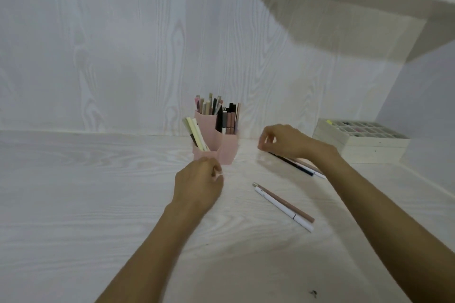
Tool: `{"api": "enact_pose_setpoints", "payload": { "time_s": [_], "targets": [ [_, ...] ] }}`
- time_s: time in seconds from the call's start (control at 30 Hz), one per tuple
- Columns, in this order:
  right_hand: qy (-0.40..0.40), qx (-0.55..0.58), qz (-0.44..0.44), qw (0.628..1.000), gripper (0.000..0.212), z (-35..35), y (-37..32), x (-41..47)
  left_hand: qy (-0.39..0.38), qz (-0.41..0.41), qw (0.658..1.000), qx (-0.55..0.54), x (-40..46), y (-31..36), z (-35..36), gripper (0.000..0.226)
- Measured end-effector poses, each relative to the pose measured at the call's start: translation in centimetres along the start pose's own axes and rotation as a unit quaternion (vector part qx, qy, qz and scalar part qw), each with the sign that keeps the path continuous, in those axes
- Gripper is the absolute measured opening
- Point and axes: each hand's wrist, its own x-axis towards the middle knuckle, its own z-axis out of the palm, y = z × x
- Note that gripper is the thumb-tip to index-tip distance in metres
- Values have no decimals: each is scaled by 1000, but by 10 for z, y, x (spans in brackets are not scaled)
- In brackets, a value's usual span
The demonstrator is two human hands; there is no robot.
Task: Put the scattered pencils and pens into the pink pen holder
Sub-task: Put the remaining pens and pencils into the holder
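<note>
The pink pen holder (216,140) stands far back by the wall, already stuffed with pens. The left hand (198,186) sits against its near side, fingers curled — probably steadying it. The right hand (283,141) hovers, loosely curled and holding nothing, over dark pens (299,167); two more pens (284,206) lie nearer.

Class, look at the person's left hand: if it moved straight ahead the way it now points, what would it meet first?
Most likely the pink pen holder: the left hand sits just before its front face, though depth is uncertain.
</note>
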Motion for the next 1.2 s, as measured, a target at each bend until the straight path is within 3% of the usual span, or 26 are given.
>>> {"api": "enact_pose_setpoints", "payload": {
  "time_s": [0.1, 0.17, 0.3, 0.43, 0.6, 0.7, 0.83, 1.0, 1.2],
  "targets": [
    [-287, 14, 97, 953, 6, 9, 13, -20, -73, 143, 985, -58, -10, 21, 3, 16],
    [-340, 19, 126, 932, 14, 20, 19, -27, -136, 232, 961, -57, -18, 32, 9, 17],
    [-272, 56, 114, 954, 10, 28, 29, -29, -164, 271, 948, -22, -18, 35, 17, 22],
    [-87, 90, 51, 991, 10, 48, 28, -21, -133, 247, 960, 16, -10, 21, 9, 25],
    [82, 158, 53, 983, 16, 84, 28, -11, -125, 196, 972, 47, -3, 3, -8, 24],
    [144, 144, 51, 978, 16, 94, 33, -10, -126, 118, 985, -20, -2, 0, -14, 17],
    [191, 117, 40, 974, 19, 102, 35, -13, -61, 59, 983, -163, 1, 8, -17, 6],
    [197, 142, 44, 969, 17, 104, 38, -11, 47, 10, 939, -341, 9, 20, -39, 6],
    [198, 165, 42, 965, 16, 106, 39, -9, 213, -20, 928, -304, 40, 20, -68, 16]
  ]
}}
